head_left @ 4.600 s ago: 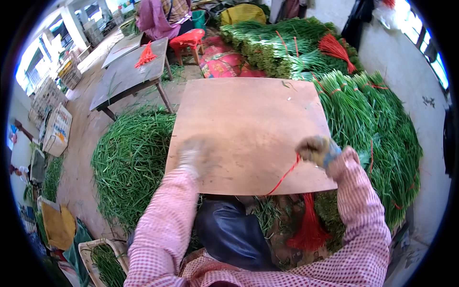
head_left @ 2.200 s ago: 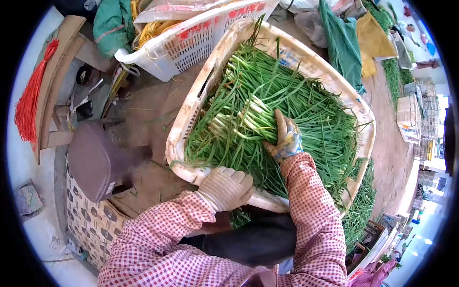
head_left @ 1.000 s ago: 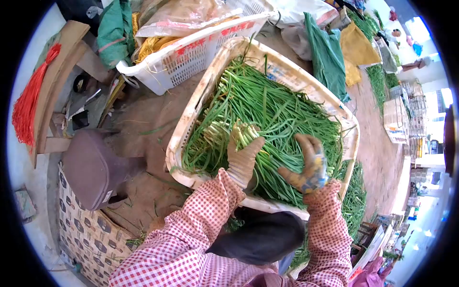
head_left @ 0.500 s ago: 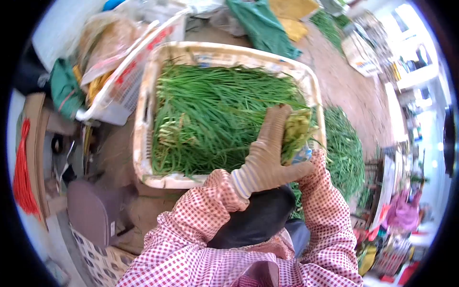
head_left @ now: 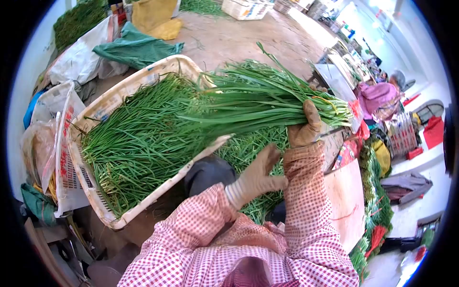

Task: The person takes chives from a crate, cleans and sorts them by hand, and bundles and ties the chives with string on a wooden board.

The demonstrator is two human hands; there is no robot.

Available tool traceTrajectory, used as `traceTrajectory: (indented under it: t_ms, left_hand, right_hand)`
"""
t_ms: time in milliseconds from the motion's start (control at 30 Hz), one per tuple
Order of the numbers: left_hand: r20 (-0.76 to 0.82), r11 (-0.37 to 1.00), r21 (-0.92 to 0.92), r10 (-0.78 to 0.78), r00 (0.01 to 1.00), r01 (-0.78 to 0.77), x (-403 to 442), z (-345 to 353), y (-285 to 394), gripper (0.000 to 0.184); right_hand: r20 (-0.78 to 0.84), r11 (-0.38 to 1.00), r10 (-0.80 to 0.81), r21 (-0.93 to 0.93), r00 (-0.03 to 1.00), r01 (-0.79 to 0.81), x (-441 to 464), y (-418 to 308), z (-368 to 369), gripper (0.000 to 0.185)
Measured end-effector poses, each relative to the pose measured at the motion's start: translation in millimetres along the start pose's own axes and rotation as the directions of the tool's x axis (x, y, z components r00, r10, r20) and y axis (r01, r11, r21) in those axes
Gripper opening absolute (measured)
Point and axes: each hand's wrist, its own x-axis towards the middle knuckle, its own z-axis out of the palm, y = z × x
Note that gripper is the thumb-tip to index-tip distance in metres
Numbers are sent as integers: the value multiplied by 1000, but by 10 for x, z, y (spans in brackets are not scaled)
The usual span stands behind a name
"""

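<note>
My right hand (head_left: 307, 125), in a stained glove, grips a bunch of long green stalks (head_left: 267, 98) near its pale ends, which point right. The leafy ends spread left over the rim of a white plastic basket (head_left: 158, 184). More green stalks (head_left: 138, 138) fill that basket. My left hand (head_left: 256, 178), in a pale knitted glove, is lower and to the left of my right hand, fingers apart and holding nothing. Beneath the hands lies a heap of loose green leaves (head_left: 253, 153).
A wooden board (head_left: 345, 205) stands at the right, beside tied green bundles and red ties (head_left: 377, 237). Another white basket (head_left: 69, 177) with bags is at the left. Green cloth (head_left: 136, 47) lies behind the full basket. A person in purple (head_left: 377, 98) is at the upper right.
The view has turned right. My right hand has lifted the bunch out to the right of the basket, and my left hand has come away from it.
</note>
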Motion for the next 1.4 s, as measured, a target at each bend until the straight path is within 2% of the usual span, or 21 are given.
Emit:
traceTrajectory:
  t_ms: [33, 167, 200, 300, 367, 433, 533, 633, 667, 733, 833, 867, 967, 1000, 1033, 1133, 1233, 1267, 1300, 1367, 1400]
  left_hand:
    - [-29, 992, 66, 109, 994, -107, 164, 58, -85, 115]
    - [-82, 865, -408, 283, 955, -292, 476, 219, -91, 95]
    - [-201, 819, -482, 242, 949, -311, 452, 237, -86, 93]
    - [-185, 807, -525, 203, 961, -271, 402, 139, -188, 88]
    - [-146, 805, -561, 133, 980, -193, 392, 111, -187, 76]
    - [-176, 776, -554, 246, 953, -302, 406, 225, -96, 55]
    - [-220, 808, -511, 207, 953, -293, 352, 407, -3, 50]
    - [-218, 861, -441, 173, 961, -255, 415, 446, -116, 48]
    - [-159, 889, -396, 179, 971, -229, 448, 463, -159, 47]
    - [-128, 941, -271, 172, 977, -201, 501, 555, -242, 41]
    - [-121, 994, -111, 12, 993, -26, 594, 508, -360, 32]
    - [-167, 995, -100, -26, 986, 9, 615, 521, -369, 23]
    - [-339, 997, 33, 74, 938, -67, 744, 419, -542, 19]
    - [-403, 997, 43, 74, 912, -61, 758, 514, -547, 17]
    - [-402, 997, 53, 69, 913, -52, 754, 573, -552, 17]
    - [-422, 981, 167, 160, 892, -96, 714, 673, -547, 16]
    - [-386, 990, 125, 108, 916, -64, 728, 685, -653, 16]
    - [-454, 997, 72, 37, 890, -5, 735, 695, -664, 17]
    - [-452, 997, 74, 33, 891, 1, 763, 678, -652, 17]
    - [-494, 987, -153, -116, 862, 45, 843, 614, -640, 17]
    - [-503, 993, -102, -101, 859, 57, 858, 605, -623, 17]
  right_hand:
    - [-14, 1000, -8, 0, 1000, 8, -117, -87, -4, 59]
    - [-217, 977, -137, -191, 967, 96, -815, -369, 218, 73]
    - [-142, 967, -181, -205, 973, 150, -974, -323, 69, 75]
    - [168, 913, -314, -216, 934, 346, -1306, -116, -404, 75]
    - [158, 975, -78, -195, 984, 108, -1514, -298, -514, 70]
    - [85, 956, 202, -233, 976, -177, -1689, -489, -740, 61]
    - [81, 719, 387, -650, 918, -246, -1787, -904, -1432, 39]
    - [-202, 674, 600, -393, 774, -625, -1633, -1395, -1899, 81]
    - [-216, 689, 584, -378, 782, -619, -1583, -1475, -1858, 81]
    - [115, 670, 687, -485, 718, -563, -1511, -1490, -1738, 105]
    - [137, 493, 641, -827, 755, -269, -1348, -1498, -1195, 127]
    - [240, 595, 466, -798, 852, -100, -1409, -1302, -1200, 124]
    - [247, 261, 216, -947, 945, 188, -1515, -1151, -980, 124]
    - [227, 288, 49, -936, 973, 204, -1583, -974, -1062, 107]
    - [219, 295, 42, -935, 975, 197, -1619, -894, -1129, 107]
    - [-3, 514, -62, -857, 998, 30, -1713, -800, -1204, 55]
    - [22, 432, -150, -898, 988, 86, -1748, -741, -1274, 46]
    - [-32, 593, -84, -805, 996, 25, -1789, -801, -1306, 36]
    - [-63, 706, -207, -700, 976, 104, -1769, -760, -1294, 26]
    - [4, 773, -195, -616, 981, 156, -1754, -822, -1355, 21]
    - [-27, 819, -105, -570, 994, 71, -1764, -909, -1278, 19]
